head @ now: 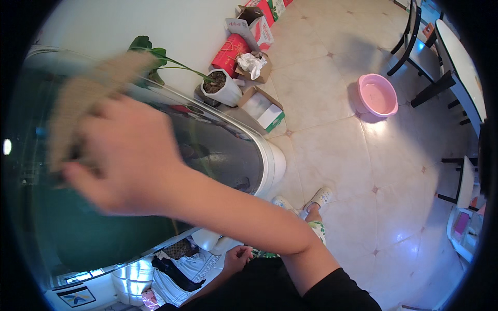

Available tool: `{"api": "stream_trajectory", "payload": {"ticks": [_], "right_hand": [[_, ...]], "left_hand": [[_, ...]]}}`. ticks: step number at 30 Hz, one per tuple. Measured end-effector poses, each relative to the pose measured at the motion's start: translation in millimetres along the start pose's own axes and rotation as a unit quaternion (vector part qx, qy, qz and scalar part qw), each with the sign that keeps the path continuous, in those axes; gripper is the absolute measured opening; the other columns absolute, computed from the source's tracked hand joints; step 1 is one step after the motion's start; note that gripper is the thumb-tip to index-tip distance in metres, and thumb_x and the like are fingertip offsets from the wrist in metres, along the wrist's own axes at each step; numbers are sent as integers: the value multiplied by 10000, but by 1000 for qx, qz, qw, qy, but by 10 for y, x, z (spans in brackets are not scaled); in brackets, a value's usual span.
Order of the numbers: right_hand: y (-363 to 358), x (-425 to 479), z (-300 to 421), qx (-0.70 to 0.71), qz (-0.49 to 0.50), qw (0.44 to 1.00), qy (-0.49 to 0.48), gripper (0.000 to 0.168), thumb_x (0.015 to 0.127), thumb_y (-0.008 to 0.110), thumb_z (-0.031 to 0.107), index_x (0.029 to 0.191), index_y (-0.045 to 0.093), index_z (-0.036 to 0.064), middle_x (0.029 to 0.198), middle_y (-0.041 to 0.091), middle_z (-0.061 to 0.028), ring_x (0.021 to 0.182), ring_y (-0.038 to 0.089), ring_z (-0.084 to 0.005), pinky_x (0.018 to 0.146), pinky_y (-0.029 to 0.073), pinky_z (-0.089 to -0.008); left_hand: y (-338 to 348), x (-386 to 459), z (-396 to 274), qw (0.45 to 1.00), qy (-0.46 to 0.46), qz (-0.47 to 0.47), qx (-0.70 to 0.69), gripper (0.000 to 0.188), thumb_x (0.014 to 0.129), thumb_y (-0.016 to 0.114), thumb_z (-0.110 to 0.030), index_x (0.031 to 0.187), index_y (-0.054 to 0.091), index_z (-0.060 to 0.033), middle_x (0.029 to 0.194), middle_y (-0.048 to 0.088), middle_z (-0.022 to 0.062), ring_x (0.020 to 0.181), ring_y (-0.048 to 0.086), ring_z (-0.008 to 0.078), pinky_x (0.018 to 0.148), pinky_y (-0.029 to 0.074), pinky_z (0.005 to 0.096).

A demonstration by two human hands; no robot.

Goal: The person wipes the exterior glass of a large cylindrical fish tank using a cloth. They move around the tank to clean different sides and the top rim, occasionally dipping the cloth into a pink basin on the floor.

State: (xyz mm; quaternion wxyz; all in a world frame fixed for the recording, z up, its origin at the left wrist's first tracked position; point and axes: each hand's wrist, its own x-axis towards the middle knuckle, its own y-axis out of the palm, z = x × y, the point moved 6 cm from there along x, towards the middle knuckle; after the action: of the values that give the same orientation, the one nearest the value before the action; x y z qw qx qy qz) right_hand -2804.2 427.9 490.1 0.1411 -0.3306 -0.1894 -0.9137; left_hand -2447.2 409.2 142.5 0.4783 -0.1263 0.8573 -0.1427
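My right hand (128, 155) is raised at the left, blurred, and grips a tan cloth (105, 77) that spreads beyond its fingers. Behind and below it is a large glass tank (218, 155) with a rounded end and a pale rim. Whether the cloth touches the glass cannot be told. Low by my body, my left hand (238, 257) hangs with its fingers curled and nothing visible in it. A white pot (225, 93) with a leafy green plant (155, 54) stands beside the tank, against the wall.
Open cartons (260, 107), a red cylindrical box (231, 52) and crumpled white paper (252, 65) line the wall. A pink plastic basin (377, 95) sits on the tiled floor. Dark-framed chairs (412, 42) and a table (459, 66) are at the right. Clothes (186, 272) lie at lower left.
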Motion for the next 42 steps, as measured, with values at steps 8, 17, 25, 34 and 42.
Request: {"api": "stream_trajectory", "payload": {"ticks": [8, 17, 25, 34, 42], "right_hand": [[-464, -991, -1302, 32, -30, 994, 104, 257, 857, 555, 133, 1060, 650, 8, 1209, 621, -171, 1089, 621, -315, 920, 494, -360], [-1359, -3013, -3277, -229, -103, 881, 401, 164, 851, 629, 212, 817, 661, 54, 743, 621, -158, 662, 621, -300, 621, 482, -377], [-355, -698, -887, 6, -74, 997, 17, 164, 718, 717, 185, 818, 646, 76, 770, 588, -74, 672, 572, -279, 593, 471, -374], [-290, -593, -1009, 103, -103, 989, -10, 431, 662, 716, 172, 1041, 624, -10, 1160, 593, -186, 1064, 593, -353, 864, 505, -440], [-999, -2799, -2859, -74, -105, 950, 285, 154, 817, 565, 2, 676, 513, -34, 671, 472, -112, 575, 462, -211, 523, 352, -302]], "left_hand": [[83, 128, 174, 998, 20, -23, -57, 166, 930, 602, -149, 971, 635, 9, 739, 653, 49, 571, 564, 80, 525, 461, 233], [159, 397, 382, 995, 89, -17, 29, 159, 934, 606, -140, 987, 629, 8, 731, 643, 49, 554, 538, 70, 508, 434, 207], [201, 341, 192, 991, -14, -24, -129, 163, 937, 600, -147, 997, 637, 0, 732, 641, 50, 589, 556, 83, 538, 448, 221], [197, 211, 266, 997, -25, -50, -44, 163, 935, 603, -154, 981, 649, -5, 742, 646, 51, 615, 575, 87, 564, 466, 229], [466, 287, 1347, 982, -89, -8, -168, 170, 920, 625, -175, 947, 667, -13, 752, 661, 49, 665, 612, 95, 599, 490, 244]]}}
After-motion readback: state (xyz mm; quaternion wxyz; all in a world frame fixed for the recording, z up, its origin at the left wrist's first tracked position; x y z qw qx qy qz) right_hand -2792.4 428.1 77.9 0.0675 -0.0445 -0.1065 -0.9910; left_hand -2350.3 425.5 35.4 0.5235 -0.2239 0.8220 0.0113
